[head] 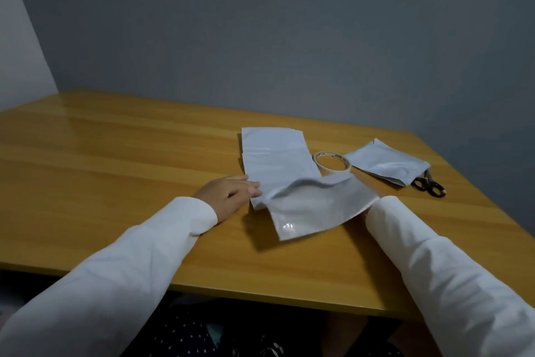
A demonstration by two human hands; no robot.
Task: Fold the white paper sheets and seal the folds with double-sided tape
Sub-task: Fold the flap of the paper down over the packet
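Left half of the table (101, 148) is bare wood, open approach from near and left. Right half is crowded: paper stack (275, 159) centre, lifted sheet (315, 206) bulging over its near end, tape roll (332, 161) tight between the stack and the folded sheet (386, 164), scissors (430, 186) partly under that sheet. Near-right table edge is bare apart from the right sleeve (434, 255).

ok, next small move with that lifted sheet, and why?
Probably lower the lifted sheet onto the flat sheet and crease it. It hangs curled above the table, the left hand pins the paper's edge, and the tape roll lies unused. The right hand is hidden.
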